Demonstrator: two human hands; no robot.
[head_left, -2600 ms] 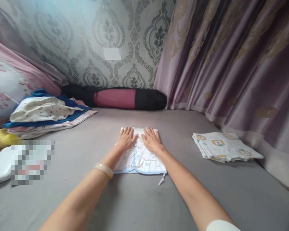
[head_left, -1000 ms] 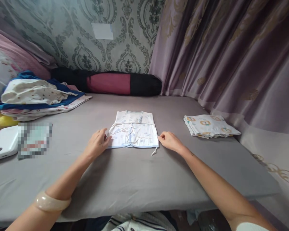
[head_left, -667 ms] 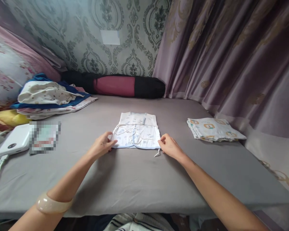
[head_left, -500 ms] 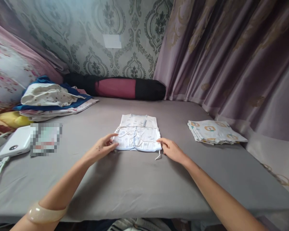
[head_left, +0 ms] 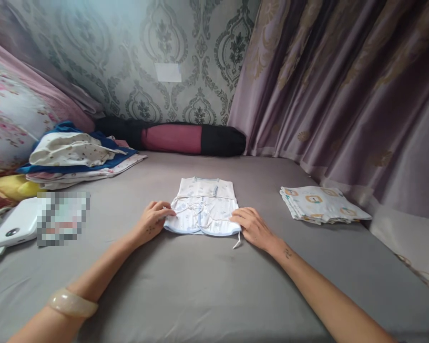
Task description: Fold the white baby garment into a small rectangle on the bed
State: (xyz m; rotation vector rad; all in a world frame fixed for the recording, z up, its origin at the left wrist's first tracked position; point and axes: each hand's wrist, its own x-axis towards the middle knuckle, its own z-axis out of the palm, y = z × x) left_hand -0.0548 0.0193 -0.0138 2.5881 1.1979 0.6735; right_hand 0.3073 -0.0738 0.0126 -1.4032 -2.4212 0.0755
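Note:
A small white baby shirt with a pale blue print, blue edging and white tie strings lies folded, its hem toward me. My left hand is at its left lower edge, fingers bent over the cloth and the thumb hidden. On the opposite edge, my right hand has its fingers curled over the fabric, with its thumb also out of sight. One loose tie string hangs out beside the right hand.
Folded printed cloths lie at the right. Piled clothes are at the back left, near a white power bank with cables and a blurred flat item. A black and maroon bolster lines the wall on the grey bed sheet.
Both hands have turned from pinching the shirt's lower corners to lying over its side edges, fingers on top. The shirt stays in place on the sheet; the view has tilted slightly upward.

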